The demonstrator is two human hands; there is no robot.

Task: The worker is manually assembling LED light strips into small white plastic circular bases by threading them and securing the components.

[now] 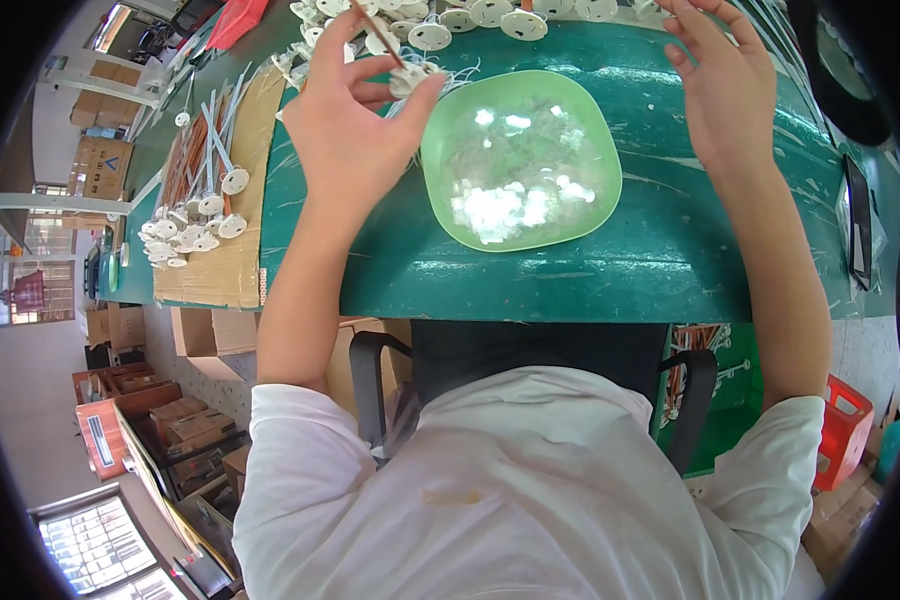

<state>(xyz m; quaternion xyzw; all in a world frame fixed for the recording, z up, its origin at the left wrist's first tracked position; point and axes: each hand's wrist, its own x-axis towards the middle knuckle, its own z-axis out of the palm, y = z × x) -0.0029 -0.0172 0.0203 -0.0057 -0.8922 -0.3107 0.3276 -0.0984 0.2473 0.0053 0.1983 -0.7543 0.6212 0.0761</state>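
My left hand (355,130) is closed, pinching a small round white disc-shaped part (407,80) between thumb and fingers. A thin brown stem (375,30) rises from this part toward the upper edge. My right hand (725,90) is raised at the upper right, its fingers partly curled and apart; nothing shows in them, though the tips meet the picture's edge. Between my hands stands a light green plastic bowl (435,190) with small shiny pale pieces inside. Along the far edge lie many white discs (525,25), the nearest ones close to both hands.
On the green table (670,240), a cardboard sheet (240,275) at left carries a bundle of brown and white stems with white disc ends (210,205). A dark flat device (857,220) lies at right. Below are a green crate (735,400), a red stool (842,430) and a black chair armrest (370,375).
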